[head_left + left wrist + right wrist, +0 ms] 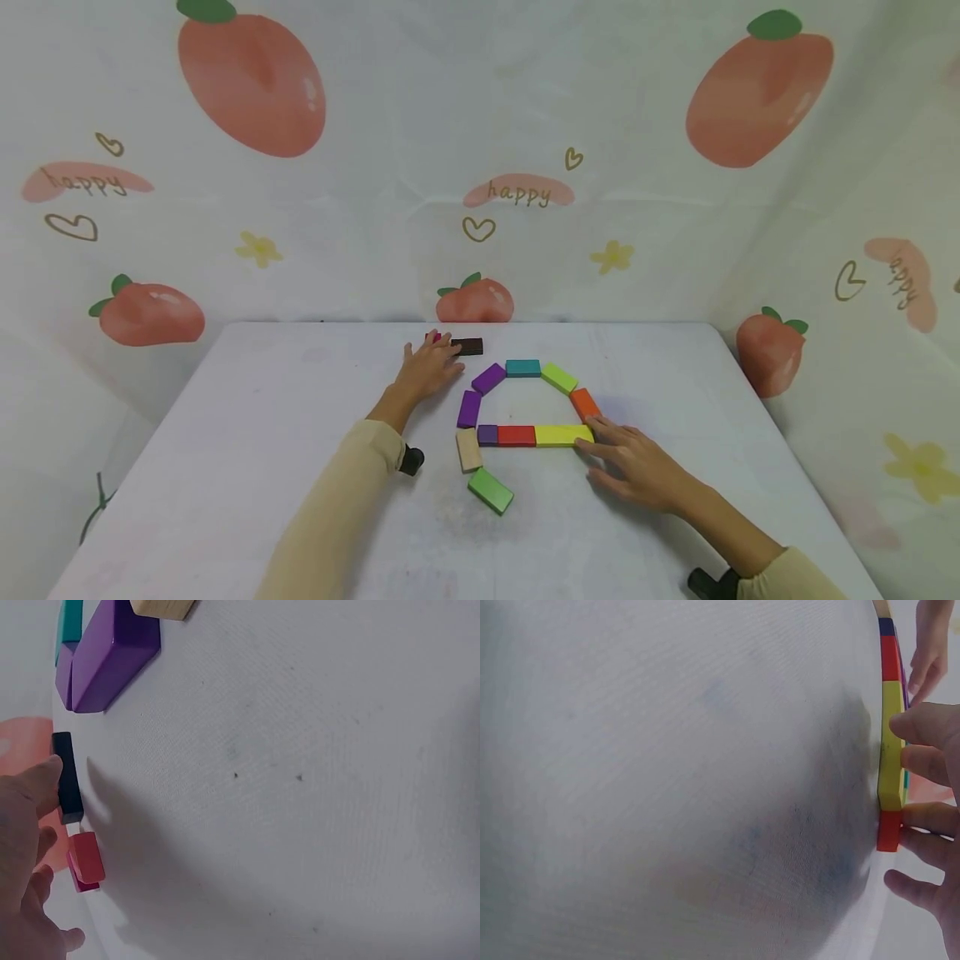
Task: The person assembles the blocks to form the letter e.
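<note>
At the far edge of the table, my left hand [429,367] reaches toward a dark brown-black block [468,347], a fingertip or the thumb touching it in the left wrist view. Beside that block lie a red block [89,857] and a magenta block [432,337], partly covered by the fingers. My right hand [637,468] has its fingers spread at the right end of a yellow block [558,436] and the lower end of an orange block [585,404]. Whether each of those fingertips presses or only hovers cannot be told.
Teal [522,368], lime [559,378] and two purple blocks form an arch with the orange one. A red block [516,436] and a small dark purple block [487,435] continue the yellow row. A wooden block [468,450] and a green block [491,491] trail below left.
</note>
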A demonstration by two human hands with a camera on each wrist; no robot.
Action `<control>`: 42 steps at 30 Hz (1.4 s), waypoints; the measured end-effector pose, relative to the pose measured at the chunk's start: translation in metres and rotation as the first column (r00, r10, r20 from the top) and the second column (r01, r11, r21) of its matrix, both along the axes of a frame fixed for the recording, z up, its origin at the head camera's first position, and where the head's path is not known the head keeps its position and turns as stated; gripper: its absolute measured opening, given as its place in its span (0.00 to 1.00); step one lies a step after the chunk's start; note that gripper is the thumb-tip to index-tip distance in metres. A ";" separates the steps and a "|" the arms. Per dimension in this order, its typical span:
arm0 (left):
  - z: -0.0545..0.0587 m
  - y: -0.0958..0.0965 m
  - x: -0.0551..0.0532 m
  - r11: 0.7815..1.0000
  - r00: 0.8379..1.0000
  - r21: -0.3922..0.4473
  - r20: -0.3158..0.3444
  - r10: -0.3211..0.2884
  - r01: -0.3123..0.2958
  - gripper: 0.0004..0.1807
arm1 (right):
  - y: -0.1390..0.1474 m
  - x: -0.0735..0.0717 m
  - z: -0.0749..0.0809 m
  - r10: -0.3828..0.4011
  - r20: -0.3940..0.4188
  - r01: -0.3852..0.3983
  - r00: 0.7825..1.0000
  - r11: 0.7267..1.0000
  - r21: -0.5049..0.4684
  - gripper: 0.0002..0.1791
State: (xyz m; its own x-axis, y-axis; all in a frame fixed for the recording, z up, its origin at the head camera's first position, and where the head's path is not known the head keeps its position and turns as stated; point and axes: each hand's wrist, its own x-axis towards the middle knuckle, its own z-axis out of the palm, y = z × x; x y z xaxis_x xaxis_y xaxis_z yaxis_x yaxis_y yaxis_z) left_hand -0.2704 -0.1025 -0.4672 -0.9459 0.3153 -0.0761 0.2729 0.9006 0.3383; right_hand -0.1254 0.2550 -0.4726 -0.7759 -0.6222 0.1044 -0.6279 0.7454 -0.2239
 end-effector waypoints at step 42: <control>-0.006 -0.015 0.007 0.959 0.887 0.233 -0.461 -0.039 0.163 0.06 | -0.002 0.001 0.003 0.009 -0.004 -0.009 1.000 1.000 0.001 0.24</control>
State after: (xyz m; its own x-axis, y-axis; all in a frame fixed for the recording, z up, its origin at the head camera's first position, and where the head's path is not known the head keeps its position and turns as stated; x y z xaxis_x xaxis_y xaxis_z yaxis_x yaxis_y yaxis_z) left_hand -0.2629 -0.1178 -0.4728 -0.8201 0.3606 0.4443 0.5356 0.7572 0.3740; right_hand -0.1245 0.2533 -0.4700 -0.7696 -0.6296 0.1066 -0.6357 0.7397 -0.2205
